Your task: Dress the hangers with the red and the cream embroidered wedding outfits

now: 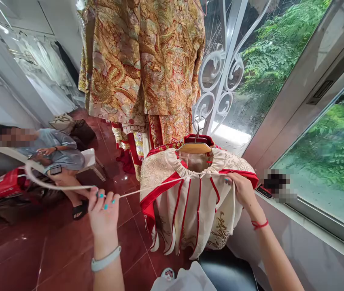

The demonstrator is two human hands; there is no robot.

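Note:
In front of me a cream garment with red trim [187,210] hangs on a wooden hanger [195,148], its gathered neckline facing me. A pale drawstring cord [141,190] runs from that neckline out to the left. My left hand [103,210] pinches the cord well away from the garment, and its loose end curls beyond my fingers. My right hand [241,188] is closed on the cord at the right side of the neckline, with a cord end dangling below it. The stretch between my hands looks taut.
Gold-and-red embroidered garments [147,60] hang behind. To the right are a window [326,161] and its sill with a dark phone-like object [264,191]. A seated person [56,147] is at left, near a red bag [3,186]. A black stool [228,268] stands below.

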